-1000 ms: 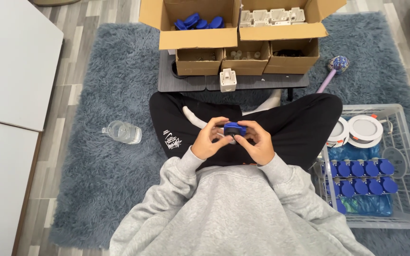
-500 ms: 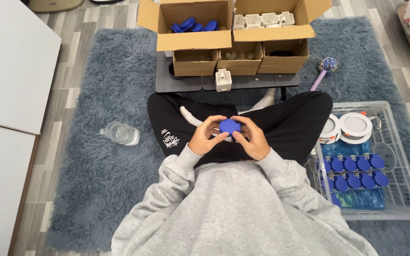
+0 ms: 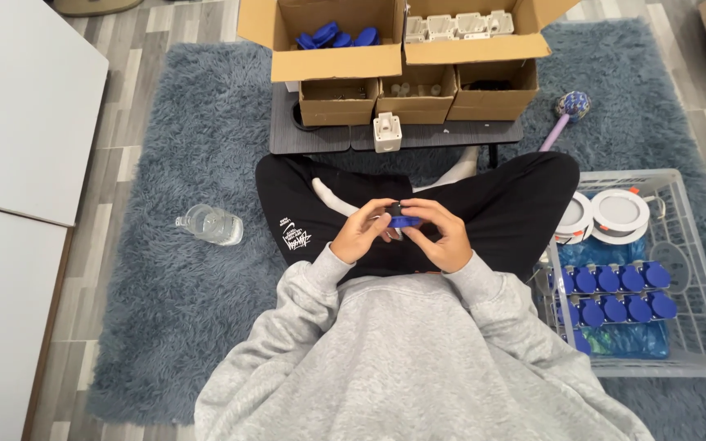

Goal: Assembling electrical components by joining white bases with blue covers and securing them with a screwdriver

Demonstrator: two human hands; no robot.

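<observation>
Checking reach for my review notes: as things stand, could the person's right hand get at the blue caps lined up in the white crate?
Probably yes. The white crate sits open-topped beside the right knee, and nothing covers the blue caps. However, the right hand now holds a small blue part together with the left hand.

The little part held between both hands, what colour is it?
Blue. The small part sits between the left hand and right hand, seen in the head view.
</observation>
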